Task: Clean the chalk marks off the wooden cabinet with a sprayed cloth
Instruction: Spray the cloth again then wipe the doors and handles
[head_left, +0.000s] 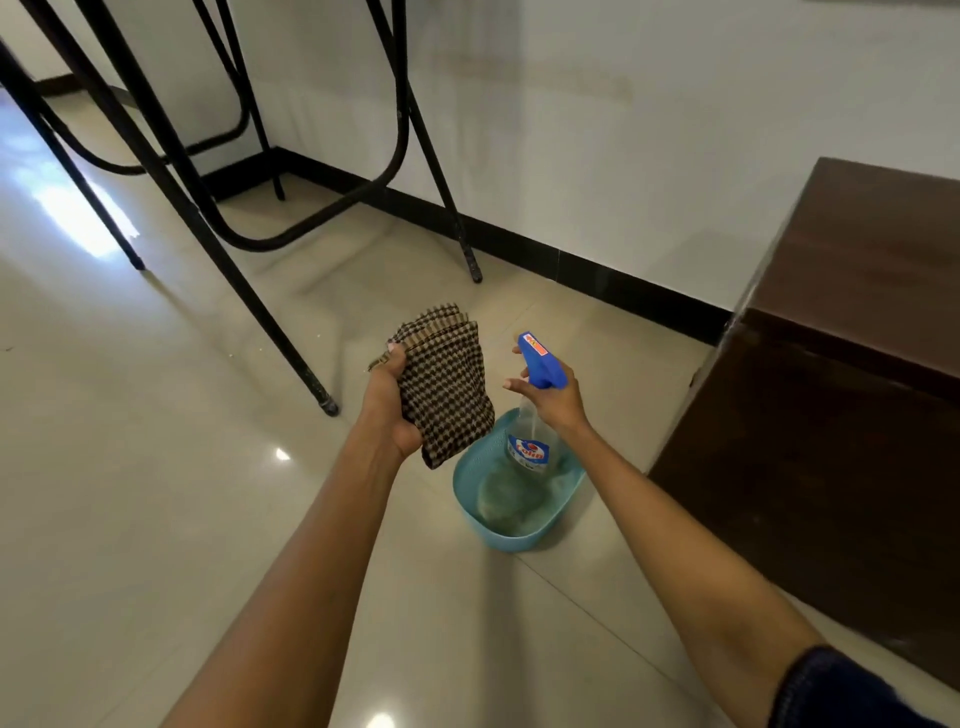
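My left hand (390, 400) grips a folded brown-and-beige checked cloth (447, 384), held upright above the floor. My right hand (556, 397) holds a clear spray bottle (530, 441) by its blue trigger head (541, 361), with the nozzle pointing toward the cloth a short gap away. The dark wooden cabinet (841, 415) stands on the floor at the right, against the wall. No chalk marks show on the faces I can see.
A light blue plastic basket (467, 499) sits on the tiled floor just below the bottle. Black metal table legs (260, 312) stand to the left and behind. A white wall with a black skirting (597, 270) runs behind.
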